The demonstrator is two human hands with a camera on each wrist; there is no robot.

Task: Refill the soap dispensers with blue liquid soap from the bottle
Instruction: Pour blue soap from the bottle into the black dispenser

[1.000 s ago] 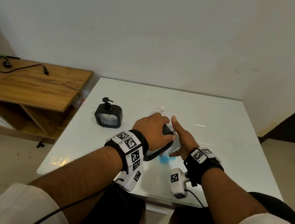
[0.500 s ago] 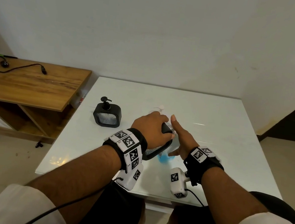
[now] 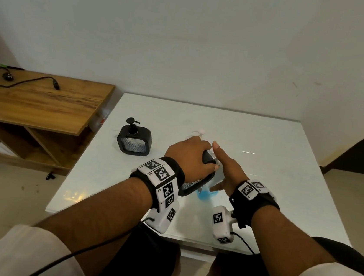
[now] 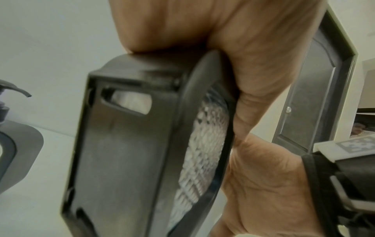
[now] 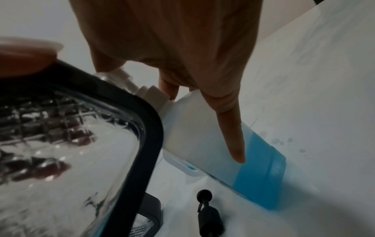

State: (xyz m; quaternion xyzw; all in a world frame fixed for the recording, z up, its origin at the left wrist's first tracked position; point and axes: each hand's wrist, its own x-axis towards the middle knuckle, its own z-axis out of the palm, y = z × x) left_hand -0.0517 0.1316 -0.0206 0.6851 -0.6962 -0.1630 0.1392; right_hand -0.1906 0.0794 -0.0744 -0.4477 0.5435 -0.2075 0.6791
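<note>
My left hand [image 3: 190, 157] grips a black-framed clear dispenser [image 3: 196, 185] from above and holds it tilted over the white table [image 3: 286, 172]; its underside [image 4: 125, 144] faces the left wrist view. Right beside it stands the soap bottle [image 5: 223, 144], with blue liquid [image 3: 206, 194] only in its bottom part and a white pump [image 3: 201, 132] on top. My right hand [image 3: 224, 172] lies against the bottle with one straight finger [image 5: 233, 136] along its side. The dispenser's top is hidden under my left hand.
A second black dispenser [image 3: 134, 141] with its pump fitted stands on the table to the left, also seen in the right wrist view [image 5: 209, 213]. A wooden shelf unit [image 3: 33, 102] with a cable on it stands left of the table. A wall runs behind.
</note>
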